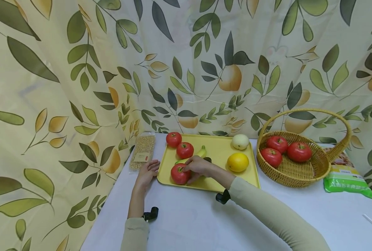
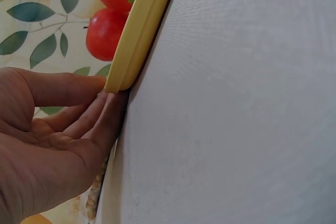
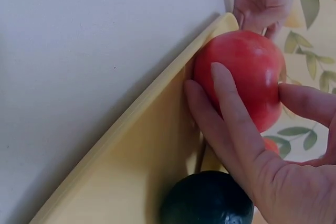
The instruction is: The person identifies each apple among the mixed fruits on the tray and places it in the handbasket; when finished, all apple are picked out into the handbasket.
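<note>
A yellow tray (image 1: 211, 139) lies on the white table. At its left edge my left hand (image 1: 149, 172) pinches the rim, thumb on top and fingers at the underside in the left wrist view. Over the tray's front left corner, my right hand (image 1: 199, 166) grips a red apple (image 3: 244, 72), thumb at its top and fingers along its side. Two more red apples (image 1: 184, 150) sit behind it, beside a banana (image 1: 202, 152) partly hidden by the right hand. A dark green rounded fruit (image 3: 207, 200) lies under that hand. A yellow fruit (image 1: 237, 162) and a pale fruit (image 1: 240, 142) sit on the tray's right.
A wicker basket (image 1: 290, 181) with a tall handle holds 3 red apples to the tray's right. Beside it lies a green packet (image 1: 349, 181). A clear bag of grains (image 1: 143, 148) lies left of the tray. A leaf-patterned curtain (image 1: 186, 69) hangs behind the table.
</note>
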Demonstrator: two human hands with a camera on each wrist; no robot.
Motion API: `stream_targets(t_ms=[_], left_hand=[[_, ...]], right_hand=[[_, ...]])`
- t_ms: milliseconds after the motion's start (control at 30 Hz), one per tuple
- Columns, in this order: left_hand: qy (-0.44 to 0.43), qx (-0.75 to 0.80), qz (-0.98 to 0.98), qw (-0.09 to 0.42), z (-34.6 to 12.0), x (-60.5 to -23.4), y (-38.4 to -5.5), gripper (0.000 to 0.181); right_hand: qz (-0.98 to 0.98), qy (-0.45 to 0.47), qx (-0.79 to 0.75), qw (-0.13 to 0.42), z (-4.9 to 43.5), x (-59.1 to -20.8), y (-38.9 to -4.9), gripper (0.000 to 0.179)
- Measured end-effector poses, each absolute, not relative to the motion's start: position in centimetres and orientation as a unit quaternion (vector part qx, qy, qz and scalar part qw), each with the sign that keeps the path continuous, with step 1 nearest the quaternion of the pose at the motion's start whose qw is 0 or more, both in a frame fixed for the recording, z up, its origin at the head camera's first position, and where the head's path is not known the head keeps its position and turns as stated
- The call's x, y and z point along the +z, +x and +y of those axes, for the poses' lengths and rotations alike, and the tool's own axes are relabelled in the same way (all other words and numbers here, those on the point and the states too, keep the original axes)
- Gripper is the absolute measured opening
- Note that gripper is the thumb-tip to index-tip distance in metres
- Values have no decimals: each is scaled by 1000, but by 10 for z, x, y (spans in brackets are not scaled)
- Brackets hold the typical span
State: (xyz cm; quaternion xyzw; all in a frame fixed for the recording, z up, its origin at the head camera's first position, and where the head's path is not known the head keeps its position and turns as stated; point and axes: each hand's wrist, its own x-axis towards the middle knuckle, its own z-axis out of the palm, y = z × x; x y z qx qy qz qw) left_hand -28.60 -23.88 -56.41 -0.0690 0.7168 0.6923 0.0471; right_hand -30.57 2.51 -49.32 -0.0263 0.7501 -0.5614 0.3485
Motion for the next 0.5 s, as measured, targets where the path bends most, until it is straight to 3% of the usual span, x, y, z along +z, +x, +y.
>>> stream_targets(t_ms=[200,500], left_hand=[[-68,691,717,51,-236,-561,-285,62],[-77,686,721,63,-237,-559,-283,64]], right_hand=[[743,-42,-566,355,32,-490,-307,35],[720,-72,-580,374,47,-470,-305,49]])
